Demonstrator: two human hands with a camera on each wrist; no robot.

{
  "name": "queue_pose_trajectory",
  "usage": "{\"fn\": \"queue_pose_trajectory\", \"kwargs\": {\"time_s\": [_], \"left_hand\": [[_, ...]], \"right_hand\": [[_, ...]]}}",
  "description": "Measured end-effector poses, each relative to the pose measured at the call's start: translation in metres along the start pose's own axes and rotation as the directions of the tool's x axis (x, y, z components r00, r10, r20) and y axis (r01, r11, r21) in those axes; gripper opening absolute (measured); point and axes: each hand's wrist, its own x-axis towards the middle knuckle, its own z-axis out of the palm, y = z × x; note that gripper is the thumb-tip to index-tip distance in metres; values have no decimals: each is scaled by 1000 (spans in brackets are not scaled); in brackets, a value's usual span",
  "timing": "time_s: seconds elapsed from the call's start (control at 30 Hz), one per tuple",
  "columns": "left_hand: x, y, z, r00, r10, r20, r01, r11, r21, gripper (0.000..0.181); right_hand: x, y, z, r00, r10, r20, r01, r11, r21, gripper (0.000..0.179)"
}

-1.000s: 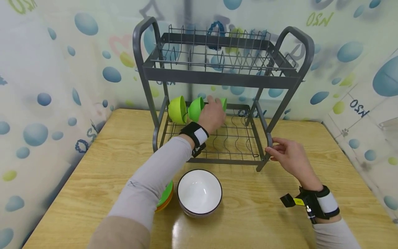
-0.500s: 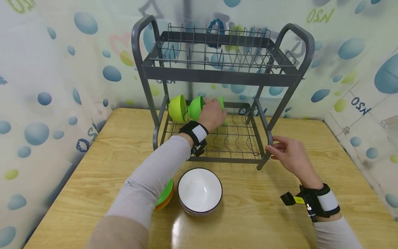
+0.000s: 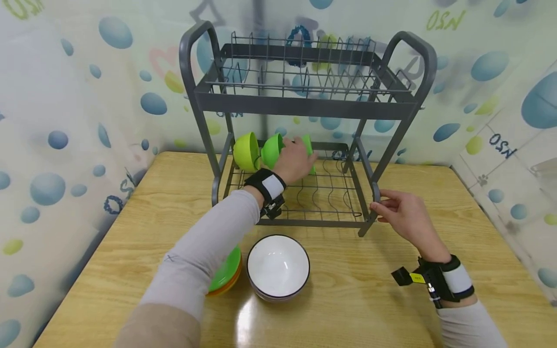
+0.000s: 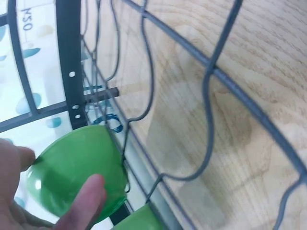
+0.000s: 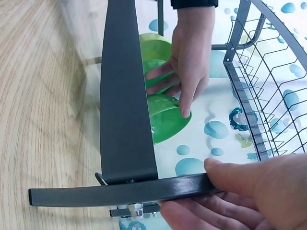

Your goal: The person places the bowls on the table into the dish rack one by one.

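Observation:
My left hand (image 3: 293, 162) reaches into the lower tier of a dark grey two-tier dish rack (image 3: 304, 105) and holds a green bowl (image 4: 72, 167) by thumb and fingers. That bowl stands on edge against the wires, its open side facing right in the head view. To its left are a second green bowl (image 3: 271, 152), partly behind my hand, and a yellow-green bowl (image 3: 245, 152), both also on edge. My right hand (image 3: 404, 217) pinches the rack's front right side bar (image 5: 144, 189) between thumb and fingers.
In front of the rack, a white bowl (image 3: 278, 266) with a dark rim tops a stack on the wooden table (image 3: 348, 299). Beside it, a green dish (image 3: 226, 270) sits on orange ones, partly covered by my left sleeve. A patterned backdrop (image 3: 109, 96) stands behind the rack.
The fingers of my left hand have lowered slightly at the green bowl, and more of it shows beside them. My right hand keeps its hold on the rack; the head view has shifted slightly.

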Motion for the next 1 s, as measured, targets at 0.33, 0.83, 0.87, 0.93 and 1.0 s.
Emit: {"fn": "queue_pose_trajectory", "kwargs": {"time_s": [0.33, 0.83, 0.87, 0.93, 1.0], "left_hand": [[-18, -14, -40, 971, 170, 167, -130, 965, -227, 51], [-99, -47, -104, 918, 329, 223, -263, 923, -280, 36], [-103, -49, -104, 914, 333, 231, -268, 924, -272, 37], [-112, -53, -103, 907, 344, 243, -283, 925, -254, 36], [-120, -56, -99, 901, 354, 252, -297, 925, -236, 35]], "right_hand": [[2, 1, -1, 1000, 9, 22, -9, 999, 32, 52], [0, 4, 0, 1000, 0, 21, -1, 999, 38, 51], [0, 4, 0, 1000, 0, 20, -1, 999, 35, 50], [0, 5, 0, 1000, 3, 18, -4, 1000, 30, 49], [1, 5, 0, 1000, 7, 20, -7, 999, 32, 50]]}}
